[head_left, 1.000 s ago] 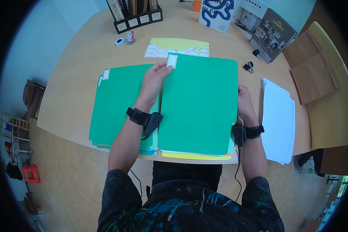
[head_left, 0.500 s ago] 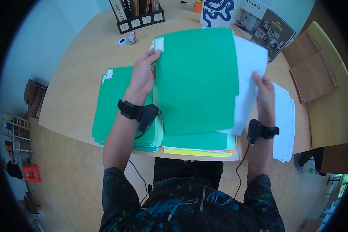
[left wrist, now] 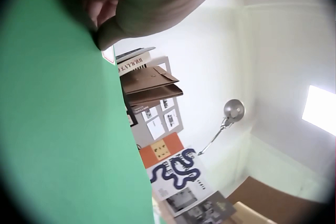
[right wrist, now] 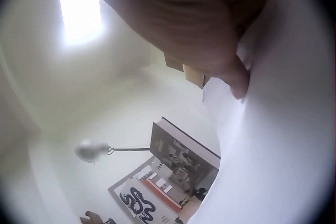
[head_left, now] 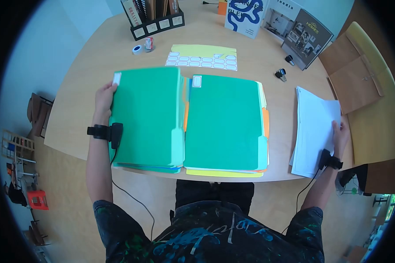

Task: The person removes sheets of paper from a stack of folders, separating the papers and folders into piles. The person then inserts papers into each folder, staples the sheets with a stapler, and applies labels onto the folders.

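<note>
My left hand [head_left: 104, 101] pinches a green file folder [head_left: 147, 116] at its upper left edge, thumb beside a white label [head_left: 117, 79]. That folder lies over the left stack of folders, whose edges show below it. In the left wrist view the thumb presses on the green cover. My right hand [head_left: 340, 133] grips the right edge of a white paper sheet [head_left: 317, 140] over the paper pile at the right, thumb on top. Between the hands, another green folder [head_left: 221, 125] with a label tops the right stack, above orange and yellow folders.
Label sheets [head_left: 202, 61] lie behind the folders. Farther back are a tape roll [head_left: 137, 50], a small red-and-white box [head_left: 149, 43] and a black file holder [head_left: 158, 27] with books. Black clips [head_left: 280, 75] and standing books [head_left: 307, 39] are at the back right, near a yellowish panel [head_left: 373, 101].
The green folder has moved left from the right stack onto the left one with my left hand. My right hand has drawn the white paper out of it and carried it right to the paper pile.
</note>
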### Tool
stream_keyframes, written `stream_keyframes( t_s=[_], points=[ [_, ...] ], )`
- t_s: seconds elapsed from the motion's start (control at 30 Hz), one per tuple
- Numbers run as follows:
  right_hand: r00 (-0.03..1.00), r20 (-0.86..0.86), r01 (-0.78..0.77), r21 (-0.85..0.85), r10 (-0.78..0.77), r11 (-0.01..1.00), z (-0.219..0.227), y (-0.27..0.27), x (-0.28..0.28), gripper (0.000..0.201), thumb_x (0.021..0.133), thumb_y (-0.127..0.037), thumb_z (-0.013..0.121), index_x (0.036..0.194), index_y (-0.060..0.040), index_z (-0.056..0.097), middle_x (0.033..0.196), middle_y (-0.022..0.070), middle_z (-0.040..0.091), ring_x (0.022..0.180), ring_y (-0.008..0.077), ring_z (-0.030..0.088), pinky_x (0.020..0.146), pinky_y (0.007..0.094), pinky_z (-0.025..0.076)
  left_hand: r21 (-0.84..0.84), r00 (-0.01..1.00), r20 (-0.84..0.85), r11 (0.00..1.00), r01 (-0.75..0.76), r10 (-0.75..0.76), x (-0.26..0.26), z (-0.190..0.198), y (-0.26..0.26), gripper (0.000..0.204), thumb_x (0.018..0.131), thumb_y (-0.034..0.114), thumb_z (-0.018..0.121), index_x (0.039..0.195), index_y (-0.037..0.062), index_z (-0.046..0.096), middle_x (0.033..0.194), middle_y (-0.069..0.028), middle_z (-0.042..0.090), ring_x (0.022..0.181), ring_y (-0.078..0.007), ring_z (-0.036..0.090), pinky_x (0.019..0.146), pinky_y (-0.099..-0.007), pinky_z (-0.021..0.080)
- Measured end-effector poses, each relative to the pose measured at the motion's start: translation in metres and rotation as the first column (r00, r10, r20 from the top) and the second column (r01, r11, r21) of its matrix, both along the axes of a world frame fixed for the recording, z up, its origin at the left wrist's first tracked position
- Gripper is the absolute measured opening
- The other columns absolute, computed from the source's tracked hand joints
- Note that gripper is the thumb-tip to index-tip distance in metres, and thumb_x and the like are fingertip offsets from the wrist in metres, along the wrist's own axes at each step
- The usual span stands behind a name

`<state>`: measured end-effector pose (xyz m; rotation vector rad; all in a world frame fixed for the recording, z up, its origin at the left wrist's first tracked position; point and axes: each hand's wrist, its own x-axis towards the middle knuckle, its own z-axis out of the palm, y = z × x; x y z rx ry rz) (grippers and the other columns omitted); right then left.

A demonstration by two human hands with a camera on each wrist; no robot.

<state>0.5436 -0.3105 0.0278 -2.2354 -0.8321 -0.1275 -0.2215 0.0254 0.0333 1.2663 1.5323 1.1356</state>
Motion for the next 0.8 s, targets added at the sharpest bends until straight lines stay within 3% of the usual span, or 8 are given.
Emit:
stream_keyframes(
  t_s=[0.13,0.2,0.3,0.37,0.43,0.53,0.67,0.8],
  points=[
    [0.989,0.138,0.080,-0.169,-0.057,0.982,-0.023,-0.007,0.005,0.042,0.090,-0.033,0.070,0.112,0.0024,0.067,0.092,0.0179,0.071,0.082,0.0277,0.068,0.076,0.0395,0.052,-0.056,0.983,-0.184,0.998,0.001,-0.012,-0.012,-0.032,0.000,0.040,0.095,0.019,0.064,0.128,-0.0051,0.061,0.111,-0.0112,0.069,0.095,-0.0181,0.067,0.083,-0.0319,0.054],
    [0.876,0.444,0.292,-0.180,-0.188,0.939,-0.033,-0.009,0.004,0.048,0.090,-0.038,0.070,0.120,0.0002,0.065,0.101,0.0207,0.071,0.091,0.0323,0.069,0.082,0.0426,0.053,0.172,0.877,-0.465,0.984,-0.043,0.120,-0.014,-0.040,0.001,0.041,0.093,0.021,0.064,0.126,-0.0045,0.063,0.111,-0.0126,0.070,0.095,-0.0192,0.067,0.085,-0.0326,0.054],
    [0.819,0.549,0.221,-0.035,-0.165,0.975,0.018,0.009,-0.061,0.048,0.092,-0.037,0.069,0.124,-0.0022,0.064,0.106,0.0197,0.070,0.098,0.0289,0.069,0.084,0.0393,0.054,0.299,0.916,-0.398,0.952,0.073,0.055,0.027,-0.009,-0.018,0.044,0.091,0.025,0.065,0.125,-0.0036,0.064,0.111,-0.0130,0.070,0.098,-0.0202,0.067,0.087,-0.0324,0.053],
    [0.952,0.306,-0.036,0.034,0.023,0.999,0.060,0.032,-0.132,0.041,0.095,-0.032,0.066,0.124,-0.0027,0.064,0.106,0.0174,0.071,0.096,0.0250,0.069,0.081,0.0357,0.055,0.090,0.926,-0.338,0.974,0.207,-0.166,0.081,0.029,-0.043,0.049,0.092,0.030,0.066,0.127,-0.0032,0.062,0.113,-0.0135,0.069,0.104,-0.0205,0.066,0.089,-0.0313,0.052],
    [0.933,0.223,-0.321,0.158,0.283,0.934,0.064,0.065,-0.180,0.030,0.098,-0.026,0.063,0.118,-0.0045,0.067,0.096,0.0130,0.072,0.081,0.0201,0.069,0.072,0.0329,0.054,-0.042,0.896,-0.241,0.926,0.375,-0.374,0.131,0.039,-0.056,0.053,0.092,0.036,0.067,0.128,-0.0024,0.062,0.113,-0.0142,0.069,0.107,-0.0211,0.064,0.091,-0.0315,0.051],
    [0.866,0.076,-0.496,-0.005,0.495,0.868,0.045,0.114,-0.228,0.031,0.094,-0.028,0.066,0.111,-0.0028,0.069,0.092,0.0155,0.074,0.083,0.0275,0.072,0.074,0.0350,0.055,-0.066,0.729,-0.515,0.869,0.491,-0.451,0.187,0.007,-0.054,0.061,0.089,0.048,0.070,0.128,0.0004,0.062,0.114,-0.0119,0.068,0.102,-0.0199,0.065,0.087,-0.0320,0.051],
    [0.843,-0.149,-0.537,-0.276,0.516,0.797,0.018,0.153,-0.249,0.041,0.092,-0.036,0.066,0.112,-0.0009,0.067,0.092,0.0173,0.074,0.084,0.0293,0.072,0.076,0.0392,0.055,-0.158,0.671,-0.614,0.898,0.412,-0.416,0.223,0.010,-0.061,0.065,0.081,0.048,0.078,0.122,0.0002,0.063,0.107,-0.0108,0.070,0.098,-0.0190,0.067,0.083,-0.0322,0.052],
    [0.860,-0.128,-0.508,-0.300,0.494,0.807,0.004,0.157,-0.256,0.041,0.092,-0.036,0.067,0.112,-0.0003,0.065,0.090,0.0181,0.073,0.083,0.0293,0.071,0.075,0.0391,0.054,-0.148,0.744,-0.517,0.900,0.411,-0.425,0.221,-0.018,-0.042,0.054,0.082,0.034,0.080,0.119,-0.0001,0.064,0.100,-0.0085,0.071,0.091,-0.0164,0.068,0.080,-0.0318,0.053]
  ],
)
